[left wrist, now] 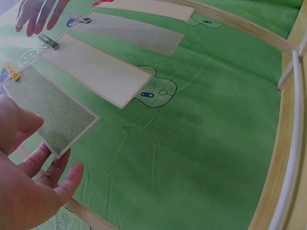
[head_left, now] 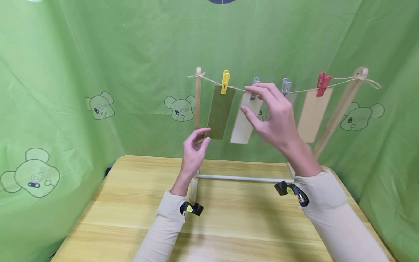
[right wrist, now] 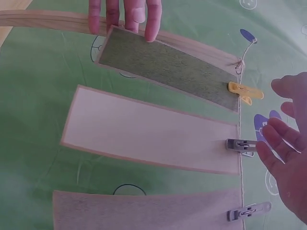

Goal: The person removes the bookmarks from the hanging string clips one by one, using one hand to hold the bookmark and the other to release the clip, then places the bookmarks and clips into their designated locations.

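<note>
A string (head_left: 304, 90) runs between two wooden posts and carries several cards on clips. My left hand (head_left: 196, 143) is raised with relaxed fingers (right wrist: 124, 12) at the bottom edge of the olive green card (head_left: 220, 112), which hangs from a yellow clip (head_left: 225, 81). Fingers spread, my right hand (head_left: 252, 100) hovers just short of the grey clip (right wrist: 240, 144) that holds the cream card (head_left: 243, 123). It grips nothing. Part of a third card under a second grey clip (head_left: 286, 86) is hidden behind this hand.
A tan card (head_left: 312, 114) hangs from a red clip (head_left: 323, 83) at the right. The left post (head_left: 198, 98) stands upright and the right post (head_left: 337, 112) leans outward, joined low by a white rod (head_left: 242, 178). The rack stands on a wooden table (head_left: 235, 225) against green cloth (head_left: 98, 54).
</note>
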`<state>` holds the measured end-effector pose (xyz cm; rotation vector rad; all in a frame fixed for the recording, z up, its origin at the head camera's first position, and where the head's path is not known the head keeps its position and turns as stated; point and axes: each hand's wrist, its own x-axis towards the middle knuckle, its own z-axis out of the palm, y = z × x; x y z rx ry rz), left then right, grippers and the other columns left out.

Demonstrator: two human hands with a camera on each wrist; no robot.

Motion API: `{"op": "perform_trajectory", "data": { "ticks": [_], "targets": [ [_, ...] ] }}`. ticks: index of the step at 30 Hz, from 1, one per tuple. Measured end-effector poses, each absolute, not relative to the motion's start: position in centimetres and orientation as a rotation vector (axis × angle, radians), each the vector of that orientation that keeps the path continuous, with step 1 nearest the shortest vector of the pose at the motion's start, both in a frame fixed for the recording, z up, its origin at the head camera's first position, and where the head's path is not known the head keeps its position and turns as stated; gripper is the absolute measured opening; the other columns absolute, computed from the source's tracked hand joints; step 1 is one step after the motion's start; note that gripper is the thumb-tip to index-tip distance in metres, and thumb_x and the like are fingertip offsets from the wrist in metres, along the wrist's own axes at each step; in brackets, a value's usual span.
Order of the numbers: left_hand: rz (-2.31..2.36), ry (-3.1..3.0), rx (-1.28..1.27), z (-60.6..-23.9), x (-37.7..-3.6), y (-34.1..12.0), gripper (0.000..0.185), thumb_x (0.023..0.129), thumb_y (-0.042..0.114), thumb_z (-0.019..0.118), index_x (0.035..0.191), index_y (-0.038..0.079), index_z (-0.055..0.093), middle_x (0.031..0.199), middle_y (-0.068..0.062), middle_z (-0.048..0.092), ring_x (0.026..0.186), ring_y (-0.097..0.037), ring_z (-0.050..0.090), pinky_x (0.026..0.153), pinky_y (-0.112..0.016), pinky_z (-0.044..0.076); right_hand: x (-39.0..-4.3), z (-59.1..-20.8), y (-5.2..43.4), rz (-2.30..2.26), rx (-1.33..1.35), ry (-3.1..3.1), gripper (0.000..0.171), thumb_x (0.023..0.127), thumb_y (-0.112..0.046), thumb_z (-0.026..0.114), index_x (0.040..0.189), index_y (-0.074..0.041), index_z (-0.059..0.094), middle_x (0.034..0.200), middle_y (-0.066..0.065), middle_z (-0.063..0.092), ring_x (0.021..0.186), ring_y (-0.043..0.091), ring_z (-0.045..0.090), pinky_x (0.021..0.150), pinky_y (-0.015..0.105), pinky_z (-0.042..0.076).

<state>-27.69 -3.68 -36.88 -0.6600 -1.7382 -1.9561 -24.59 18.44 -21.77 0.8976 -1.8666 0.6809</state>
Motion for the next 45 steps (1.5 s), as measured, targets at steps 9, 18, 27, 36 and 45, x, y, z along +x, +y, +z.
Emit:
{"op": "perform_trajectory", "data": {
  "ticks": [9,18,27,36,45],
  "targets": [
    [-1.910,-1.728,-0.665,-36.9,-27.2,-3.8,0.031,0.094,-0.008,0.064,0.125,-0.002,0.067,0.121,-0.018,0.068,0.109,-0.030,0.065,0.098,-0.040,0.059,-25.0,-20.3,17.6,0.639,0.913,-1.877,0.039,0.089,-0.006,0.078,0.125,0.003,0.067,0.122,0.017,0.067,0.100,0.029,0.064,0.087,0.034,0.057],
    [-1.917,-1.681,-0.686,-36.5,-26.9,-3.7,0.029,0.093,-0.011,0.065,0.121,-0.004,0.067,0.120,-0.020,0.069,0.100,-0.037,0.068,0.093,-0.038,0.061,-25.9,-18.5,16.5,0.683,0.909,-1.914,0.031,0.095,0.006,0.065,0.126,0.002,0.067,0.124,0.016,0.068,0.104,0.032,0.066,0.093,0.040,0.059],
    [-1.949,-1.659,-0.729,-36.3,-26.5,-3.8,0.027,0.092,-0.012,0.064,0.118,-0.007,0.066,0.115,-0.021,0.069,0.096,-0.033,0.069,0.094,-0.039,0.061,-26.8,-17.0,16.2,0.629,0.903,-2.011,0.032,0.098,-0.001,0.065,0.129,0.002,0.064,0.127,0.017,0.066,0.114,0.029,0.064,0.100,0.038,0.056],
    [-1.952,-1.606,-0.789,-36.1,-26.1,-3.9,0.025,0.091,-0.013,0.064,0.116,-0.010,0.064,0.112,-0.023,0.067,0.092,-0.024,0.068,0.091,-0.039,0.062,-27.5,-15.5,15.6,0.597,0.932,-2.147,0.031,0.103,-0.004,0.058,0.134,0.001,0.062,0.126,0.018,0.065,0.115,0.029,0.062,0.103,0.041,0.055],
    [-1.944,-1.589,-0.815,-36.0,-25.7,-4.0,0.029,0.089,-0.017,0.064,0.117,-0.011,0.063,0.111,-0.024,0.065,0.088,-0.022,0.067,0.088,-0.035,0.063,-28.2,-14.3,15.1,0.475,0.898,-2.371,0.035,0.107,-0.009,0.051,0.139,0.004,0.056,0.124,0.021,0.063,0.105,0.030,0.061,0.094,0.044,0.057]
  ]
}}
